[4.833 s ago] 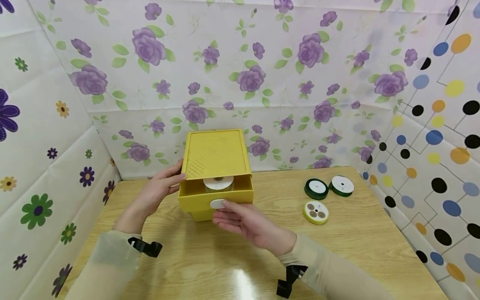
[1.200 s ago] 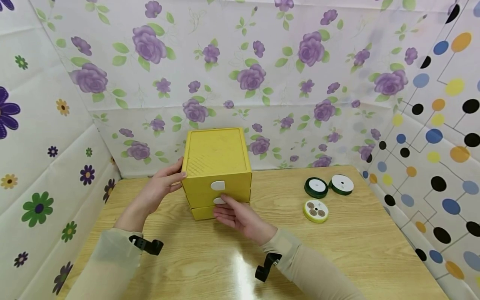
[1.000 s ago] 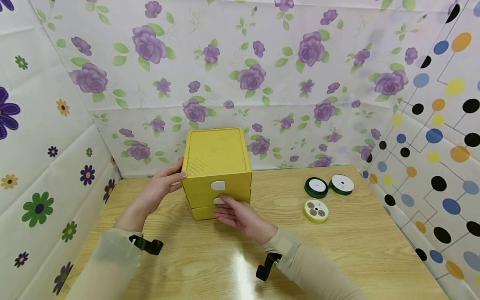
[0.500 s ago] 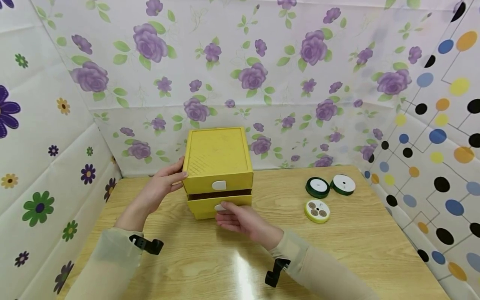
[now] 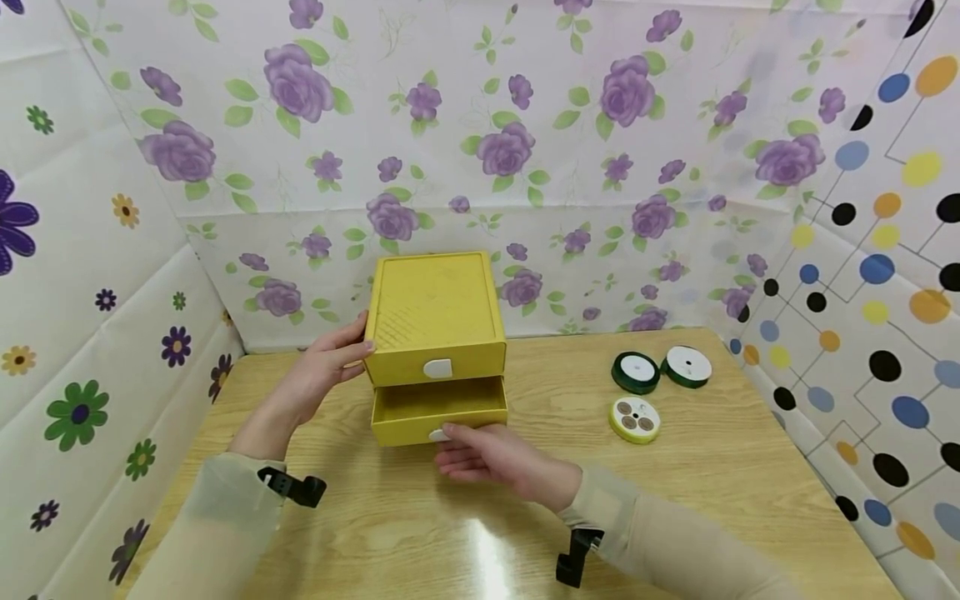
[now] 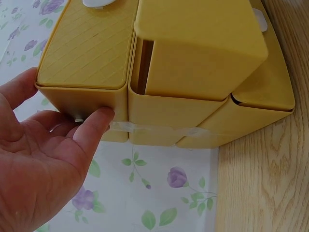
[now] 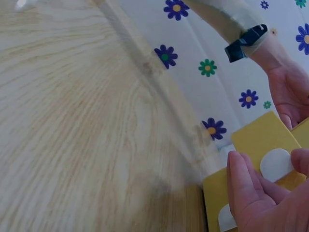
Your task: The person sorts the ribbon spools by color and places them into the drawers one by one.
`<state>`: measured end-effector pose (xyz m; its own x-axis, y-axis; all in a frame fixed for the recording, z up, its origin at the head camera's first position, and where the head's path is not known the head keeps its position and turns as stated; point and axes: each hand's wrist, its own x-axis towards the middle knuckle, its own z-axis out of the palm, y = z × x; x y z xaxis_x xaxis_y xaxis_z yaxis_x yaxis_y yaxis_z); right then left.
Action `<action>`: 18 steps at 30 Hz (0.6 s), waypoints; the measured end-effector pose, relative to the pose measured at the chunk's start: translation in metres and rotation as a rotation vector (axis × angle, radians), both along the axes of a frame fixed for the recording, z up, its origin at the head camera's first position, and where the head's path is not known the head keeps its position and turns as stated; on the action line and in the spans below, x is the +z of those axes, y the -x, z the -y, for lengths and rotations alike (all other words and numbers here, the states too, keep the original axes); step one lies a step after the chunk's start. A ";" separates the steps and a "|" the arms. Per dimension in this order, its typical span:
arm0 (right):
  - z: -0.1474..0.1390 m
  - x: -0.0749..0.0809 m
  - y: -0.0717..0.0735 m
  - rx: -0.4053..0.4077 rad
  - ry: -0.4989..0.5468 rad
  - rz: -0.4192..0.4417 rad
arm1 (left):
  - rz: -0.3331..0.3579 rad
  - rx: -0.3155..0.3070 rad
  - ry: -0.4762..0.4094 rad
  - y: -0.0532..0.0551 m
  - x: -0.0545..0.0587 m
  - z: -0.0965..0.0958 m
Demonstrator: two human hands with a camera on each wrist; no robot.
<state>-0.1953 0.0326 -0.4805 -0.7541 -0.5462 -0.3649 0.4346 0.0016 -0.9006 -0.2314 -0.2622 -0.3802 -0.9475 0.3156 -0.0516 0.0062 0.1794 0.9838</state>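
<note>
A yellow three-drawer cabinet [image 5: 438, 300] stands on the table by the back wall. Its middle drawer [image 5: 405, 431] is pulled out, showing a bare yellow inside in the head view, while the top drawer [image 5: 390, 367] is closed. My right hand [image 5: 502, 458] pinches the white handle [image 7: 276, 164] of the middle drawer between thumb and fingers. My left hand [image 5: 318, 375] rests against the cabinet's left side; in the left wrist view its fingers [image 6: 94, 128] press the side wall and the thumb touches the top edge. The bottom drawer is mostly hidden in the head view.
On the right of the wooden table [image 5: 360, 517] lie two green ribbon spools, a left one [image 5: 636, 371] and a right one [image 5: 687, 367], with a yellow-edged spool [image 5: 634, 418] in front. Flower-print sheet [image 5: 502, 154] covers the wall behind; dotted sheet hangs at right.
The top drawer, earlier open with a white spool inside, has been pushed in. My right hand has moved to the middle handle and drawn that drawer out toward me. The left hand has stayed put.
</note>
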 end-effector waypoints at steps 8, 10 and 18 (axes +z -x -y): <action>-0.006 0.006 -0.021 0.008 0.001 0.031 | 0.001 0.001 -0.002 0.000 -0.001 0.000; -0.007 0.005 -0.025 0.007 0.009 0.035 | 0.003 0.001 -0.001 0.000 -0.001 0.000; -0.009 0.003 -0.036 0.001 0.006 0.038 | 0.003 0.008 0.005 0.000 -0.001 0.000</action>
